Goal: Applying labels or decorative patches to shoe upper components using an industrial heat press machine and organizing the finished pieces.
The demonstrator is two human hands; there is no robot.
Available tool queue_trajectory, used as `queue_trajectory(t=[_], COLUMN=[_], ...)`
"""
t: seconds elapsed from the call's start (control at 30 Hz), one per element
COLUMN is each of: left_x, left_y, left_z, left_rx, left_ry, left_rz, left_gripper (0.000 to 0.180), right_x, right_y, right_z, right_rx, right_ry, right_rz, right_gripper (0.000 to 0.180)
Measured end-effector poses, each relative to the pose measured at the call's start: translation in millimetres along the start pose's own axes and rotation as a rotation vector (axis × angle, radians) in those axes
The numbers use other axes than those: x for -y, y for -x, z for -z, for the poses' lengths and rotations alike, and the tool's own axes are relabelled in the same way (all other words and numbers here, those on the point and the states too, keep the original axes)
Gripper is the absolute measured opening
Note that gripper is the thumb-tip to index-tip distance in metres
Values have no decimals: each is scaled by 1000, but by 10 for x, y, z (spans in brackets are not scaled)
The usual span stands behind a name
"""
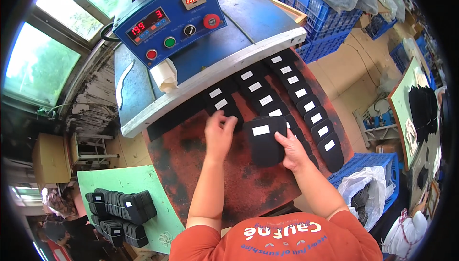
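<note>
My right hand point(292, 150) grips a small stack of black rounded pads point(266, 148), thumb on top; the upper one bears a white label point(261, 130). To its left, my left hand point(219, 134) has its fingertips pinched together over the near end of a row of black pads point(231, 111). Whatever lies between those fingertips is too small or hidden to name. Two more rows of overlapping labelled pads, a middle row point(265, 100) and a right row point(315, 117), lie on the worn red-brown board point(201, 179). The held stack covers part of the middle row.
Beyond the board stands a blue machine with a control box point(169, 19) and a pale front bar point(215, 79). A green table point(160, 199) at lower left carries bundled black pads point(122, 206). Blue crates point(311, 10) and a bag-lined blue basket point(392, 184) stand to the right.
</note>
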State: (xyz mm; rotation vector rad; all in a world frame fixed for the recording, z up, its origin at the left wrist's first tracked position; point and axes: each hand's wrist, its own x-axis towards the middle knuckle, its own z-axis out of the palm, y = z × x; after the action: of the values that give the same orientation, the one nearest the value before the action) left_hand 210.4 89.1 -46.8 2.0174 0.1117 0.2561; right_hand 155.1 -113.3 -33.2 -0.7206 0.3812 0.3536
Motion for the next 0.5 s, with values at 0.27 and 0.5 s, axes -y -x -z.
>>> queue_trajectory(t=[0.27, 0.5], left_x=[172, -213], left_y=[24, 399], left_z=[77, -147], left_rx=[-137, 38], left_ry=[209, 279], left_rz=[227, 183], left_gripper=[22, 20], right_x=[237, 37], right_y=[24, 101], right_z=[131, 166], right_rx=[139, 4], right_ry=[-264, -24], right_rz=[-85, -9], right_gripper=[36, 39])
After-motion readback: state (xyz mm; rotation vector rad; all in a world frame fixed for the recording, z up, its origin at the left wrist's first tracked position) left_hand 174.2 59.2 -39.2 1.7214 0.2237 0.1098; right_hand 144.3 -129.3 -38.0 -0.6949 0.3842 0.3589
